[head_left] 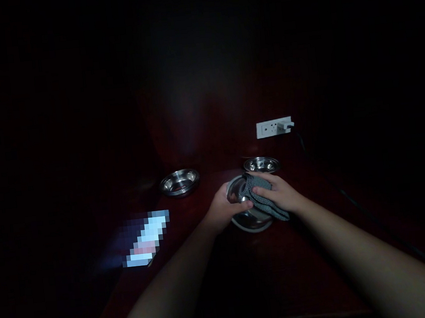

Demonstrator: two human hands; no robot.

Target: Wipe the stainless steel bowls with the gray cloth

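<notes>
My left hand (223,209) grips the left side of a shiny steel bowl (250,222), its thumb over the rim and its other fingers hidden behind. The bowl is tilted, with its inside partly facing me. My right hand (279,192) is closed on a folded grey cloth (264,200), pressed against the bowl's right side. Part of the cloth lies inside the bowl and a corner hangs past the rim. Behind my right hand stands a second steel bowl (262,165). Further left sit stacked steel bowls (179,182), apart from my hands.
A lit, blurred-out phone screen (148,239) lies on the dark red table (212,300) at the left. On the back wall is a white socket plate (268,129) with a plugged-in charger (285,125). Its dark cable (371,221) runs along the right. Surroundings are very dark.
</notes>
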